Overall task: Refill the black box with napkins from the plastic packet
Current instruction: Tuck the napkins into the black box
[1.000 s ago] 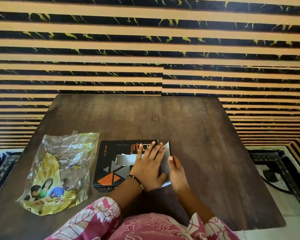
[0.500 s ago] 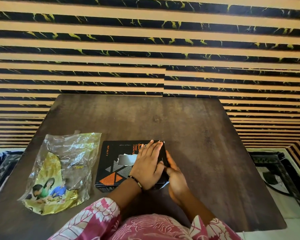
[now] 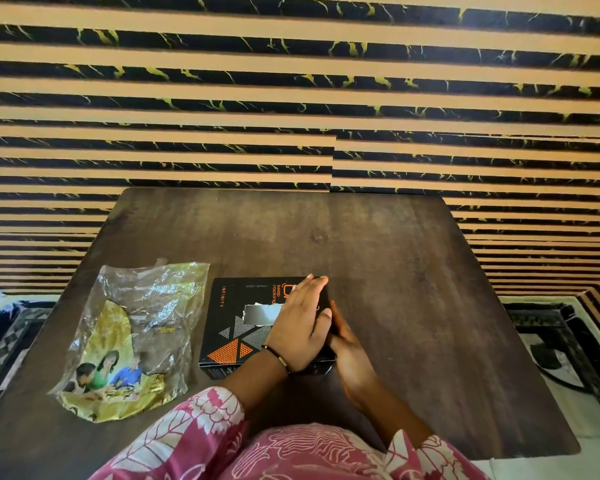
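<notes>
Even daylight, sharp centre, wide-angle bending at edges.

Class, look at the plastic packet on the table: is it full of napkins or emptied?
Emptied, as far as shows: the plastic packet lies flat and crumpled on the table, its clear upper part see-through with no napkin stack inside.

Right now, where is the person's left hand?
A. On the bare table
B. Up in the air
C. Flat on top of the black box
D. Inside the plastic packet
C: the left hand lies flat with fingers spread on the lid of the black box, away from the plastic packet.
</notes>
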`<state>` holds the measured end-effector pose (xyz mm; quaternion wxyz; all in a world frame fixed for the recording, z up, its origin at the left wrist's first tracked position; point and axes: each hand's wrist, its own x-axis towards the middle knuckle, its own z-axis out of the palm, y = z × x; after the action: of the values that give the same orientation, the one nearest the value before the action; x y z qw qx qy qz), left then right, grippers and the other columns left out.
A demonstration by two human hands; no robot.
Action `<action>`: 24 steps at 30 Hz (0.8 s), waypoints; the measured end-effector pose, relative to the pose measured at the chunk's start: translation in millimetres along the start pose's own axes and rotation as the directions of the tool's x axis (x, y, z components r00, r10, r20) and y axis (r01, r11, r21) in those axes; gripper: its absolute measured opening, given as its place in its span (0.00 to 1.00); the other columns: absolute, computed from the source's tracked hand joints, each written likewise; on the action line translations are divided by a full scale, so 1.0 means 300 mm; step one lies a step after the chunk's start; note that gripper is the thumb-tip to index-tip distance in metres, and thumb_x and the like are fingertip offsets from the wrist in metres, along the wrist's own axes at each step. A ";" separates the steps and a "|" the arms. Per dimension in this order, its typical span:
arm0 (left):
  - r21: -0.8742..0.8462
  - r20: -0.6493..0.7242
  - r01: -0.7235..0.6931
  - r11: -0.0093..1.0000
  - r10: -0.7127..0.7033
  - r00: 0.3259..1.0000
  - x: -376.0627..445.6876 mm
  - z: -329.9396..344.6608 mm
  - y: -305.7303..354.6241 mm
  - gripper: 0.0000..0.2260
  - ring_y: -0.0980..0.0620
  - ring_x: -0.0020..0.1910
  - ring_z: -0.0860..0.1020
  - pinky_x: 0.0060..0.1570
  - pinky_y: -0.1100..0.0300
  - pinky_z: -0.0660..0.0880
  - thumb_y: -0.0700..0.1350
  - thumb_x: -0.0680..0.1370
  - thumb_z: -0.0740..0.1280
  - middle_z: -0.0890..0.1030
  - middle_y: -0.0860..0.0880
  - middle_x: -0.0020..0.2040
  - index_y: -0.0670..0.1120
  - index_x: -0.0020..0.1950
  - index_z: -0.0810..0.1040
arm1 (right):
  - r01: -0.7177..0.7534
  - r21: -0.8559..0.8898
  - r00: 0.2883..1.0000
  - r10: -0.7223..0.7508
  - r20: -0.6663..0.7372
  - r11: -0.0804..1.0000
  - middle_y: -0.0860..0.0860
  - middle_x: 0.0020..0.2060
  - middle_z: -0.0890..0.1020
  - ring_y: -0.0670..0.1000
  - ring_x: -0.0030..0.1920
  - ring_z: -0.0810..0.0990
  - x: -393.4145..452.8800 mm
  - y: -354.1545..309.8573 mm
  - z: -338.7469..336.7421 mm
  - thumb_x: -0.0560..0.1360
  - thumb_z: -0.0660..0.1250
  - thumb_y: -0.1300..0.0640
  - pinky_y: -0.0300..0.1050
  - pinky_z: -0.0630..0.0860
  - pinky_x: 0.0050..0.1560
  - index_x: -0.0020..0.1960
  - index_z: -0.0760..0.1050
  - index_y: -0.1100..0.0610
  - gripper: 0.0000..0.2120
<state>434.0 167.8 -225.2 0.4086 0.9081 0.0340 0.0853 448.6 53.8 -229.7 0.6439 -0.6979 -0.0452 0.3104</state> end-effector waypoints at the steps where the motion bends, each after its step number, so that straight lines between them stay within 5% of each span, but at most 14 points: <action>1: -0.052 -0.025 0.011 0.999 -0.013 1.000 -0.006 -0.015 0.005 0.25 0.59 0.73 0.52 0.75 0.54 0.52 0.50 0.76 0.52 0.62 0.48 0.74 0.46 0.73 0.58 | 0.011 -0.004 1.000 -0.011 -0.012 1.000 0.48 0.70 0.66 0.42 0.60 0.73 0.003 0.005 0.000 0.78 0.55 0.67 0.33 0.74 0.56 0.73 0.54 0.48 0.28; 4: -0.026 -0.118 -0.014 1.000 0.010 0.993 -0.047 -0.085 -0.008 0.25 0.56 0.74 0.54 0.74 0.53 0.52 0.53 0.77 0.53 0.63 0.47 0.73 0.46 0.73 0.58 | 0.072 -0.359 0.993 -0.100 -0.059 0.930 0.50 0.75 0.60 0.49 0.73 0.60 0.008 0.003 -0.006 0.79 0.57 0.59 0.46 0.59 0.73 0.75 0.52 0.49 0.27; 7: 0.186 -0.201 -0.006 0.983 0.044 0.979 -0.119 -0.163 -0.083 0.26 0.51 0.74 0.58 0.74 0.49 0.52 0.54 0.77 0.52 0.66 0.45 0.72 0.43 0.72 0.61 | 0.219 -0.723 0.956 -0.292 0.025 0.655 0.50 0.76 0.55 0.48 0.76 0.50 0.016 -0.006 0.009 0.79 0.53 0.50 0.47 0.49 0.76 0.76 0.49 0.53 0.28; 10: 0.395 -0.200 0.094 0.914 -0.014 0.980 -0.193 -0.212 -0.162 0.28 0.48 0.74 0.57 0.74 0.46 0.49 0.58 0.77 0.49 0.65 0.44 0.72 0.44 0.72 0.59 | 0.294 -0.862 0.923 -0.357 0.144 0.413 0.50 0.77 0.49 0.45 0.75 0.41 0.017 -0.003 0.042 0.74 0.42 0.42 0.47 0.42 0.76 0.76 0.46 0.55 0.33; 13: 0.525 -0.136 0.139 0.840 -0.078 0.988 -0.237 -0.210 -0.210 0.29 0.47 0.74 0.58 0.73 0.47 0.48 0.60 0.78 0.43 0.65 0.44 0.72 0.43 0.72 0.58 | 0.287 -0.906 0.931 -0.314 0.186 0.312 0.47 0.75 0.43 0.45 0.74 0.38 0.024 0.023 0.076 0.75 0.41 0.41 0.48 0.40 0.75 0.75 0.41 0.54 0.33; 19: 0.571 -0.125 0.173 0.802 -0.123 0.984 -0.201 -0.172 -0.230 0.26 0.48 0.72 0.63 0.71 0.48 0.55 0.56 0.77 0.51 0.66 0.47 0.73 0.46 0.71 0.63 | 0.206 -0.968 0.910 -0.392 0.137 0.141 0.54 0.73 0.64 0.52 0.74 0.60 0.063 0.033 0.075 0.77 0.45 0.41 0.55 0.56 0.71 0.73 0.59 0.58 0.31; 24: 0.533 -0.133 0.190 0.824 -0.140 0.981 -0.068 -0.165 -0.243 0.26 0.50 0.74 0.59 0.72 0.48 0.57 0.57 0.76 0.51 0.64 0.49 0.74 0.47 0.71 0.62 | 0.183 -0.977 0.906 -0.404 0.125 0.109 0.55 0.72 0.67 0.53 0.72 0.64 0.177 -0.014 0.034 0.77 0.46 0.43 0.54 0.60 0.70 0.72 0.62 0.59 0.30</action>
<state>405.5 249.8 -250.1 0.1382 0.9755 0.1532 0.0765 487.6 88.0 -245.5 0.0967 -0.9444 -0.3139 0.0126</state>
